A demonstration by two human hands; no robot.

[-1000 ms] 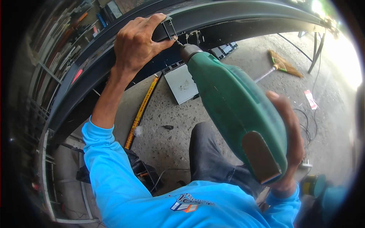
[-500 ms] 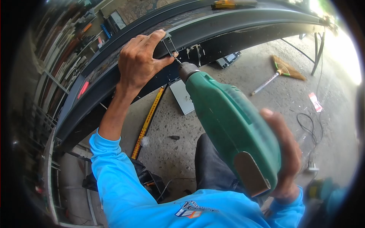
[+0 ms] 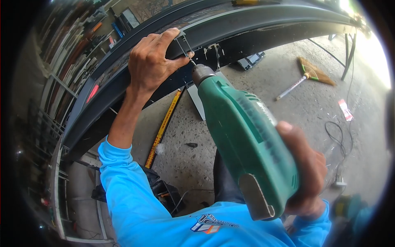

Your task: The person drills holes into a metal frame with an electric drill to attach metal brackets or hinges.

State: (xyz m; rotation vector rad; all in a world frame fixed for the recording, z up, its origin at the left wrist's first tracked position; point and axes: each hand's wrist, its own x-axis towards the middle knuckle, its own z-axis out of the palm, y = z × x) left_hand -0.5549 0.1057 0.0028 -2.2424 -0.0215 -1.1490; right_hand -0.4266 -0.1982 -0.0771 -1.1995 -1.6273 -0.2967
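My left hand (image 3: 150, 61) grips the cut end of a long dark grey metal profile (image 3: 247, 19), fingers over its top edge and thumb at its lower edge. A green power drill (image 3: 242, 140) is held in my right hand (image 3: 306, 175), whose fingers wrap round its handle, partly hidden behind the body. From the drill's chuck (image 3: 202, 73) a thin bit points up and left. Its tip is right at the lower corner of the profile's end, close beside my left thumb.
A yellow level (image 3: 163, 129) and a grey metal piece (image 3: 196, 101) lie below the bench. On the floor to the right are a broom (image 3: 314, 72), a cable (image 3: 339, 142) and a red-and-white label (image 3: 345, 110). Stacked profiles (image 3: 68, 78) stand at left; a black tool bag (image 3: 164, 191) sits below.
The drill's rear end has swung a little to the left, while its bit stays at the profile's end. My left hand keeps its grip. The whole view has shifted slightly.
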